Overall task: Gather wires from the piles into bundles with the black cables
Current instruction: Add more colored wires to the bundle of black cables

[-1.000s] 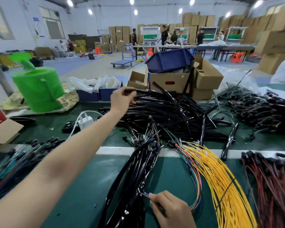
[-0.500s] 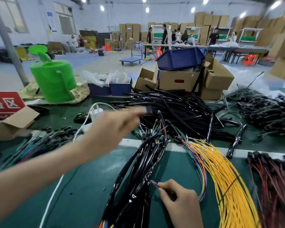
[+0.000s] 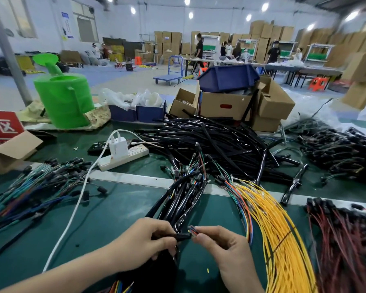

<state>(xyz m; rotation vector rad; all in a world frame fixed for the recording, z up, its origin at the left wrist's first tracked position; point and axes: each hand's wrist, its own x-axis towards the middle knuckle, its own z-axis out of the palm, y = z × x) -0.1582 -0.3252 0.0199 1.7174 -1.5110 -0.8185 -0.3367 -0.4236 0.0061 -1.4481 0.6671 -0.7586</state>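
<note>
Hands meet just left of the yellow wires [image 3: 273, 229]. We curl our left hand [image 3: 144, 246] round the end of a black cable [image 3: 183, 237], while our right hand [image 3: 224, 248] pinches a tuft of coloured wires [image 3: 192, 230] beside it. The black cable bundle [image 3: 184, 197] also lies left of the yellow wires.

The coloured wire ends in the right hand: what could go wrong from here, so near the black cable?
1. The right hand pinches the coloured wire ends just short of the black cable that the left hand grips; a loose strand may splay and miss.
2. The yellow wires lie close beside the right hand, so one might get dragged along.
</note>
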